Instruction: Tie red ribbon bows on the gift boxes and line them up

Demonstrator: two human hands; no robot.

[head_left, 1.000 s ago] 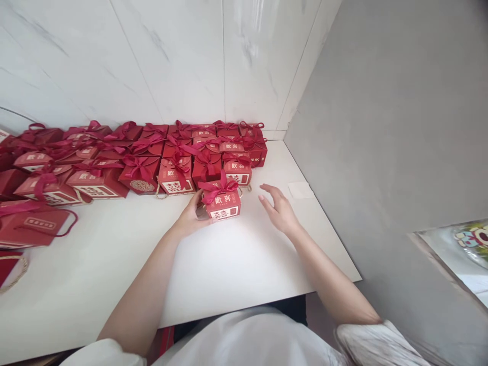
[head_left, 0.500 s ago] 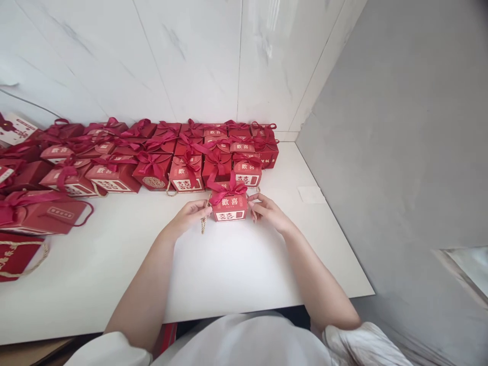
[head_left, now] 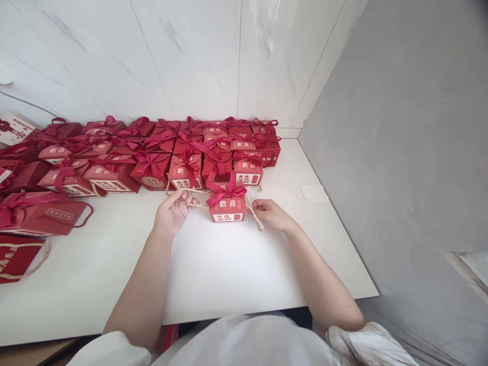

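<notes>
A small red gift box with gold and white lettering stands on the white table before me. A dark pink ribbon bow is tied on its top. My left hand is left of the box, its fingers closed on a twisted gold cord handle stretched out from the box's left side. At the right side my right hand has its fingers curled against another gold cord handle, whose loop hangs in front of the fingertips. The exact grip of the right fingers is partly hidden.
Rows of similar red gift boxes with bows stand close behind and to the left, against the marbled wall. A white slip lies at the right on the table. A grey wall runs along the right.
My left hand has moved left and up from the box, drawing the left cord out. My right hand has shifted slightly right, and the right cord now shows as a loop.
</notes>
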